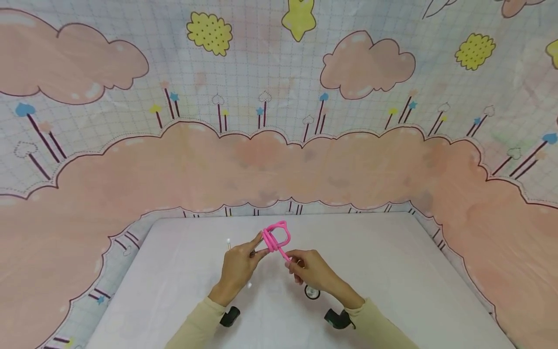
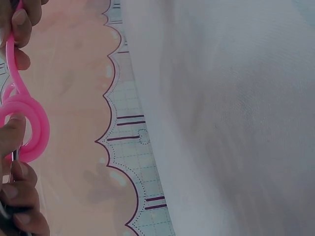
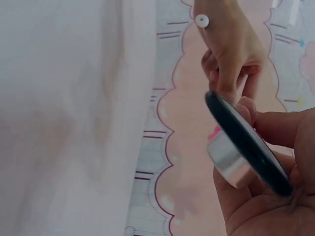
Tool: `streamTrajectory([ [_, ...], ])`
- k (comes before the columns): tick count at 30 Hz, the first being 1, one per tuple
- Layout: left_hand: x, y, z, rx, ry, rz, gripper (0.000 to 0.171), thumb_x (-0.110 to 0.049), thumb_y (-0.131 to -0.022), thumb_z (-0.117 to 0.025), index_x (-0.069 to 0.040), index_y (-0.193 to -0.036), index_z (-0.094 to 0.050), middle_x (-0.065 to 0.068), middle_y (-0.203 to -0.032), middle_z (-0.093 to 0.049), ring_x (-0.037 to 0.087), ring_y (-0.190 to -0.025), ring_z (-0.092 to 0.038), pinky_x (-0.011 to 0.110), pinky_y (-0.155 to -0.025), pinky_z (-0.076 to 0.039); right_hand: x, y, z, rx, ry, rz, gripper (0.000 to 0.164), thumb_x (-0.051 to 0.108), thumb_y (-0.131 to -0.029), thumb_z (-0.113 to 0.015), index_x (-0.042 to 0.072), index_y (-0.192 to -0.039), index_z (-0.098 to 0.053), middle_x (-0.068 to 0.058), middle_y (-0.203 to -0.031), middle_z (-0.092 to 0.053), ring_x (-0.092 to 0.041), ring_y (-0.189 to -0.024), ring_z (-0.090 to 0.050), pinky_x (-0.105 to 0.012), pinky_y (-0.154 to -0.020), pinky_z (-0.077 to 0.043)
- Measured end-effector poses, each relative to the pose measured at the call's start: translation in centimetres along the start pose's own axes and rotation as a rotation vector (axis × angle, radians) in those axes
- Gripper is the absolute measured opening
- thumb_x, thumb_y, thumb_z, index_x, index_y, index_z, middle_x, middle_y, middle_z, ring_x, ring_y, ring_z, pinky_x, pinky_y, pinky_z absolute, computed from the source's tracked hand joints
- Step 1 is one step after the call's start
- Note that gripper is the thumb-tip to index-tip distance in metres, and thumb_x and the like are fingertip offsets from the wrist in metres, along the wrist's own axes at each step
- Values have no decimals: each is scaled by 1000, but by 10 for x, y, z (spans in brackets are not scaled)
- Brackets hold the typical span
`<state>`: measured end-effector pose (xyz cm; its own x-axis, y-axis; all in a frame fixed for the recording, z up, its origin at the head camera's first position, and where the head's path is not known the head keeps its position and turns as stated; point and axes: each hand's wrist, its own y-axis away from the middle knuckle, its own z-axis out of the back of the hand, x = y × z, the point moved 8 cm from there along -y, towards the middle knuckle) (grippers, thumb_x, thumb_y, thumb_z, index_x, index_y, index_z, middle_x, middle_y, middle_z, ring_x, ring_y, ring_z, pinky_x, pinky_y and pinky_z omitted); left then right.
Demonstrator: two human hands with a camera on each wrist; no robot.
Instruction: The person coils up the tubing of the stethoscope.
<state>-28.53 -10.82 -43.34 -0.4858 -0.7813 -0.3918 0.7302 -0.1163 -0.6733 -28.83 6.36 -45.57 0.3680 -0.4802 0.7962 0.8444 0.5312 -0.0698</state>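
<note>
Coils of a smooth pink cord (image 1: 270, 241) hang over the far part of the table, with a wider loop standing out at the top. My left hand (image 1: 239, 261) holds the coils between thumb and fingers; a slim silvery metal piece (image 2: 15, 153) shows there, mostly hidden by the fingers. From the coils, a straight length runs down to my right hand (image 1: 311, 269), whose thumb and fingertips pinch its end. Under the right hand in the head view is a round disc (image 1: 312, 292) with a dark rim. The right wrist view shows it edge-on, with a silvery hub (image 3: 230, 162), before the palm.
A white table (image 1: 174, 271) spreads beneath both hands. Behind it hangs a cloth (image 1: 279, 169) printed with clouds and stars. Black curved pieces (image 1: 230, 316) appear beside both forearms. A small white knob (image 1: 228, 241) shows left of the left hand.
</note>
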Motion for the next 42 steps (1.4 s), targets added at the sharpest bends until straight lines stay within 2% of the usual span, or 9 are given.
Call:
streamTrajectory([
  [3,-1,1,0,0,-6,-13,52,-29,-77,-82,-8,-123,-69,-2,-57,-63,-2,-49,-34,17,-47,-31,0,2,0,0,7,4,26,19,-97,-63,2,-116,-66,-9,-74,-63,-7,-52,-54,-24,-50,-52],
  [9,-3,0,0,-8,-25,-33,53,-29,-76,-83,-8,-123,-69,0,-59,-65,0,-49,-36,18,-48,-33,3,4,5,-37,24,10,28,18,-96,-64,1,-118,-66,1,-71,-61,-7,-50,-55,-22,-48,-50],
  [16,-1,2,-3,15,-64,-42,53,-31,-77,-82,-9,-123,-69,-1,-60,-66,0,-50,-38,18,-48,-35,2,4,7,-63,-7,-2,28,16,-95,-66,0,-117,-66,-2,-73,-63,-8,-51,-55,-23,-49,-51],
  [21,-1,4,-6,49,-89,-55,53,-30,-77,-82,-11,-124,-69,-4,-55,-59,1,-50,-36,19,-48,-34,2,4,7,-66,-40,4,32,15,-94,-66,1,-123,-63,-5,-77,-67,-9,-52,-56,-23,-50,-51],
  [25,-2,5,-7,72,-94,-56,53,-30,-77,-82,-12,-125,-69,-4,-58,-62,1,-51,-39,19,-49,-36,3,4,7,-52,-86,10,23,13,-96,-64,7,-118,-66,-3,-79,-68,-8,-53,-57,-23,-50,-52],
  [30,-3,7,-9,91,-83,-62,54,-32,-78,-81,-11,-125,-68,-3,-62,-66,0,-51,-39,17,-50,-37,3,3,6,-20,-139,12,16,14,-97,-63,8,-110,-69,-15,-84,-69,-11,-56,-58,-22,-51,-50],
  [32,-3,8,-10,104,-68,-61,54,-32,-78,-81,-11,-125,-68,-3,-61,-66,0,-50,-37,16,-49,-36,1,2,6,-6,-160,9,16,15,-97,-63,7,-110,-69,-20,-87,-69,-19,-58,-62,-22,-51,-51],
  [35,-4,9,-13,125,-46,-54,54,-31,-78,-82,-10,-126,-67,-3,-60,-65,-1,-51,-36,15,-49,-35,0,1,6,17,-205,-4,19,18,-98,-61,6,-110,-69,-21,-89,-70,-31,-66,-66,-24,-55,-53],
  [42,-5,9,-12,106,-49,-74,53,-32,-79,-81,-11,-126,-68,-6,-58,-62,-2,-51,-35,15,-49,-34,-2,0,3,71,-383,-27,32,12,-104,-42,-4,-122,-64,-25,-104,-70,-25,-83,-71,-29,-69,-57],
])
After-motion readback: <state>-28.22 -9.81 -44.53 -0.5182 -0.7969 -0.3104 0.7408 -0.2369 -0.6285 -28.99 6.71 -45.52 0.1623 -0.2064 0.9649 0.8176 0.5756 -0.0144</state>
